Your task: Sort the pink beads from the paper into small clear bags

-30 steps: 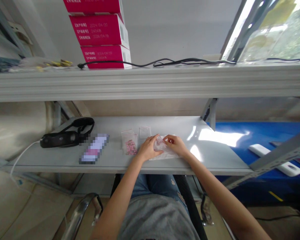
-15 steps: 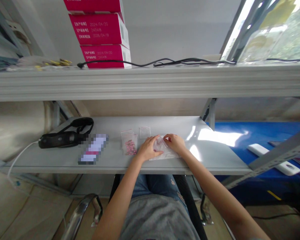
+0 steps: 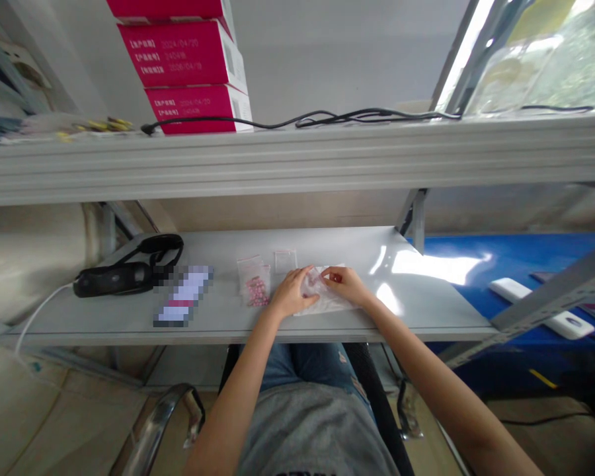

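A clear plastic bag (image 3: 311, 284) with a faint pink tint stands between my hands. My left hand (image 3: 291, 294) curves round its left side, fingers at the far edge and thumb at the near one, keeping hold of it. At its upper right, my right hand (image 3: 346, 285) pinches with thumb and forefinger; any small thing between those fingertips is too small to make out. Under both hands lies a larger clear bag (image 3: 334, 304), flat on the table. Left of my left hand is a small zip bag of pink beads (image 3: 258, 291), overlapping another clear bag (image 3: 248, 266).
Behind my left hand lies a small flat zip bag (image 3: 285, 260). A blurred-out phone (image 3: 186, 295) and a black strapped device (image 3: 123, 277) with a white cable occupy the table's left. Overhead, a shelf edge (image 3: 297, 158) carries pink boxes (image 3: 193, 56) and a black cable (image 3: 357, 117).
The view has shifted slightly. My right hand's fingers have drawn in a little at the bag's upper right, while my left hand stays round the bag.
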`<state>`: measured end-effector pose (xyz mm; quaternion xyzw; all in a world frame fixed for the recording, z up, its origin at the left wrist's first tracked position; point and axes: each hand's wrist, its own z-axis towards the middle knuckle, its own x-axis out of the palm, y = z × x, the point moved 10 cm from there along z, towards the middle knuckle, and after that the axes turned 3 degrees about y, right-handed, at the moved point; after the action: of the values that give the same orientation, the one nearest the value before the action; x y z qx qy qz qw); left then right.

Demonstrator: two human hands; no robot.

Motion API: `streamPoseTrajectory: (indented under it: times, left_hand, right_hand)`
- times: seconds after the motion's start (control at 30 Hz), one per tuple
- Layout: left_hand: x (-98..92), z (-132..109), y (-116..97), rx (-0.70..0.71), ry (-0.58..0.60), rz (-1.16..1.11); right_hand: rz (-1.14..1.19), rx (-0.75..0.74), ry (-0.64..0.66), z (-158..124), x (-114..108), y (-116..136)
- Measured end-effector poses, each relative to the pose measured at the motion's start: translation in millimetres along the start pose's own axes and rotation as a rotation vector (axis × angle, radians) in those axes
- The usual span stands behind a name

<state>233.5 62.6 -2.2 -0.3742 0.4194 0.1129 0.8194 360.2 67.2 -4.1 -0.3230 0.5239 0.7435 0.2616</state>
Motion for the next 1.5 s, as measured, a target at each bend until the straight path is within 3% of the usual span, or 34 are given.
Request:
streamPoseTrajectory:
  times: [0.1,0.27,0.63,0.97,1.13,1.37,1.5]
  left_hand:
    - [0.9,0,2,-0.018,0.011,0.000]
    - [0.7,-1,3,-0.041,0.022,-0.010]
    - [0.9,0,1,-0.031,0.021,-0.016]
    - [1.1,-1,2,-0.033,0.020,-0.019]
    - [0.6,-1,2,-0.038,0.019,-0.016]
    - [2.2,-1,3,-0.034,0.018,-0.009]
    - [1.8,-1,3,-0.027,0.013,-0.007]
  right_hand:
    - [0.008,0.020,-0.022,0,-3,-4]
    - [-0.150,0.182,-0.102,-2,-13,-19]
    - [-0.396,0.206,0.004,-1,-3,-11]
    - [-0.352,0.175,-0.007,-1,-4,-11]
    - [-0.176,0.158,-0.056,-2,-10,-12]
    - [0.033,0.013,0.014,0,0,2]
    - [-0.046,0.097,-0.048,0,-7,-10]
